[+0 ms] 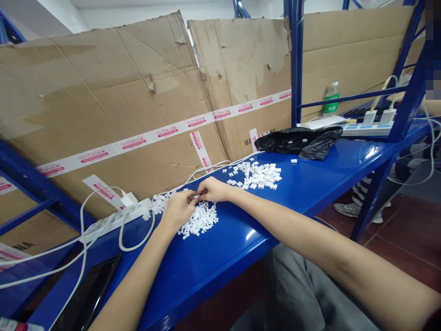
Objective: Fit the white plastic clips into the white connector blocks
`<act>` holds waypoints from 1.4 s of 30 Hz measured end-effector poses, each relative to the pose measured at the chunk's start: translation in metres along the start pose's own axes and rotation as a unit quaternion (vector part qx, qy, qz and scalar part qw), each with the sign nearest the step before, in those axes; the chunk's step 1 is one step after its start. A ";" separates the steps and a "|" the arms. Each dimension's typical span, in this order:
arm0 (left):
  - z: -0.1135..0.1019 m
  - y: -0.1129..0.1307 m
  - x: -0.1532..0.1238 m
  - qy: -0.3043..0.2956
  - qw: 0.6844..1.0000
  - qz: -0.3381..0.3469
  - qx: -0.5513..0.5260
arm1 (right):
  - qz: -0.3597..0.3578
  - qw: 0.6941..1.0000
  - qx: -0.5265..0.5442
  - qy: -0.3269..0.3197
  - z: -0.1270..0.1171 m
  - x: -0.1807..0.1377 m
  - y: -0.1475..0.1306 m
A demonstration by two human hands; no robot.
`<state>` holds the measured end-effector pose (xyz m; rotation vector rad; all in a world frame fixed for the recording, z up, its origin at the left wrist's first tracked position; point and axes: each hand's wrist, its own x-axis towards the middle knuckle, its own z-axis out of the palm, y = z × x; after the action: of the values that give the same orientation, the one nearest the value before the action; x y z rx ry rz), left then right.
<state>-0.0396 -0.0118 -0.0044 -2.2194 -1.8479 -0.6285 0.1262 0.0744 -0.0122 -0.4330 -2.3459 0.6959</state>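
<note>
My left hand (179, 207) and my right hand (212, 189) meet over a heap of small white plastic parts (200, 221). The fingertips of both are pinched together around a tiny white piece (196, 196), mostly covered by the fingers. Its exact kind is too small to make out. Behind my left hand lies another spread of white parts (159, 202). To the right of my right hand is a loose pile of blocky white plastic pieces (260, 174), some with openings in them.
A blue metal table (241, 239) runs along a cardboard wall (144, 101). A white power strip (113, 220) with cables and a dark tablet-like device (89, 294) lie left. Rightward are a black plastic bag (299, 141), a bottle (331, 100) and another power strip (368, 128).
</note>
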 end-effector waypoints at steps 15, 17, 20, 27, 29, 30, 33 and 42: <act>-0.003 -0.002 0.005 0.062 0.976 -0.075 -0.197 | 0.088 0.967 0.213 0.106 0.010 0.004 -0.001; -0.003 -0.002 0.007 0.069 0.954 -0.110 -0.270 | 0.093 0.960 0.243 0.106 0.011 0.005 -0.002; -0.004 0.000 0.009 0.081 0.915 -0.155 -0.364 | 0.092 0.950 0.280 0.102 0.011 0.007 -0.003; -0.005 0.005 0.009 0.099 0.850 -0.195 -0.480 | 0.071 0.938 0.313 0.134 0.010 0.008 -0.003; -0.007 0.007 0.008 0.094 0.833 -0.204 -0.506 | 0.067 0.937 0.311 0.145 0.009 0.009 -0.002; -0.007 0.008 0.008 0.089 0.826 -0.208 -0.517 | 0.065 0.937 0.310 0.148 0.009 0.009 -0.001; -0.008 0.010 0.007 0.079 0.814 -0.216 -0.534 | 0.061 0.939 0.301 0.152 0.008 0.009 -0.001; -0.007 0.010 0.008 0.074 0.805 -0.213 -0.549 | 0.042 0.950 0.261 0.166 0.010 0.007 -0.003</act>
<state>-0.0303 -0.0101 0.0068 -2.0461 -2.1816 -2.3827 0.1141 0.0714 -0.0138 -0.3748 -1.7504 1.1467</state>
